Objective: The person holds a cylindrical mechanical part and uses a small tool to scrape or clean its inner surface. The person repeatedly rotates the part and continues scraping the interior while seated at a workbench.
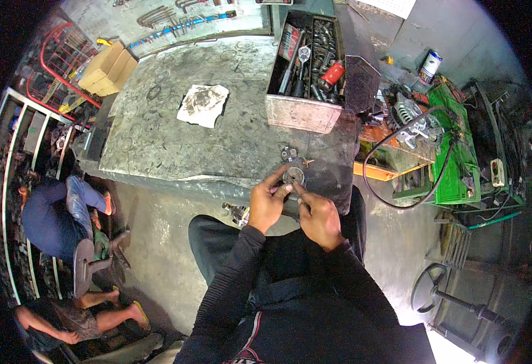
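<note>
At the near edge of the grey, stained workbench (144,139), my left hand (267,203) grips a round metal part (294,175) with index finger and thumb. My right hand (319,218) meets it from the lower right, index finger on the part and other fingers curled. Whether anything small sits between the fingertips is too small to tell. A small dark component (288,153) lies just beyond the round part. A dirty white paper or cloth (202,104) lies farther back on the bench.
A metal box of tools (302,115) stands at the back right, beside green equipment (454,176) and a looped black hose (372,182). A bottle (237,213) is below the bench edge. Two other people (53,218) (84,321) are at the left. Wheeled metal equipment (430,285) stands lower right.
</note>
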### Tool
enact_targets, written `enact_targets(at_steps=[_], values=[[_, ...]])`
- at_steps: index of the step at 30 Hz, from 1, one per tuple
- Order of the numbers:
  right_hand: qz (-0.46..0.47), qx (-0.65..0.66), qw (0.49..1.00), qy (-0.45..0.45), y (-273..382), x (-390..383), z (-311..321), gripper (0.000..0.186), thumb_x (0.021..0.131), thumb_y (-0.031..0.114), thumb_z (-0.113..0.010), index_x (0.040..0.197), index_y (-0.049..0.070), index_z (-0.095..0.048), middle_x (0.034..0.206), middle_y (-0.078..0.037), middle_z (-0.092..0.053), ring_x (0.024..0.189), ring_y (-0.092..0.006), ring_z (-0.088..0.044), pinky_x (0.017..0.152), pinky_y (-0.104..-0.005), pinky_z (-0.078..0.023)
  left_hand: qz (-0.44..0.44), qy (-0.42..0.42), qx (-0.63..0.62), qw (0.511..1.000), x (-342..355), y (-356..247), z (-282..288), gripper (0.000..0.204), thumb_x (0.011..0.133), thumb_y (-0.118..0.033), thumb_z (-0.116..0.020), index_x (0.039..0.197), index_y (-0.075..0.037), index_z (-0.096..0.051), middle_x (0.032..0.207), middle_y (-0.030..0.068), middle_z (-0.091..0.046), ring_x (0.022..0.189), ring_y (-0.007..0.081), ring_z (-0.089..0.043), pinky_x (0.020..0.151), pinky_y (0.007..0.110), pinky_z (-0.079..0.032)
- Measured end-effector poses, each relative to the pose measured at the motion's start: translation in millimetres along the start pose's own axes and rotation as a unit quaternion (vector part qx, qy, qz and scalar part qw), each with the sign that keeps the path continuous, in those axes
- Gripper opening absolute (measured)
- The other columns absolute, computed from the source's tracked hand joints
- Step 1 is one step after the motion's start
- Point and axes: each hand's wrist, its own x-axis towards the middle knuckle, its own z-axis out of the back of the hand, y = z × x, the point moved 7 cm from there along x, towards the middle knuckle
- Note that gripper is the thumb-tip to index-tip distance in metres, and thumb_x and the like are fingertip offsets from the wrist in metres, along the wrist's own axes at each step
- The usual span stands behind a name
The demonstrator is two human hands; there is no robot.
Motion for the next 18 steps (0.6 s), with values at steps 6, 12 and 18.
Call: enact_targets(at_steps=[6,12,18], values=[[-0.019,0.008,1.0,0.02,4.7,1.4,5.7,0.046,0.093,0.006,-0.065,0.139,0.01,-0.067,0.115,-0.025,-0.074,0.101,-0.042,-0.073,0.089,-0.0488,-0.059,0.02,0.019,-0.032,0.999,4.6,-0.6,0.3,0.051,0.096,0.002,-0.07,0.145,-0.004,-0.063,0.126,0.0129,-0.075,0.106,0.0108,-0.068,0.089,0.029,-0.057],[-0.027,0.029,0.999,0.011,-2.0,-14.3,10.4,0.043,0.094,0.003,-0.065,0.137,0.005,-0.069,0.108,-0.029,-0.072,0.1,-0.0422,-0.074,0.087,-0.0441,-0.057,-0.038,0.005,-0.013,0.999,8.2,-1.1,0.3,0.051,0.096,0.003,-0.07,0.146,-0.004,-0.063,0.119,0.0091,-0.076,0.1,0.0101,-0.067,0.086,0.026,-0.055],[-0.057,0.028,0.998,0.023,1.4,-13.0,7.2,0.045,0.092,0.006,-0.066,0.136,0.012,-0.071,0.108,-0.028,-0.072,0.095,-0.0442,-0.072,0.082,-0.0493,-0.058,-0.044,0.009,0.0,0.999,3.7,-5.5,1.2,0.052,0.095,0.004,-0.071,0.145,-0.003,-0.063,0.122,0.0096,-0.076,0.106,0.0105,-0.068,0.089,0.028,-0.056]])
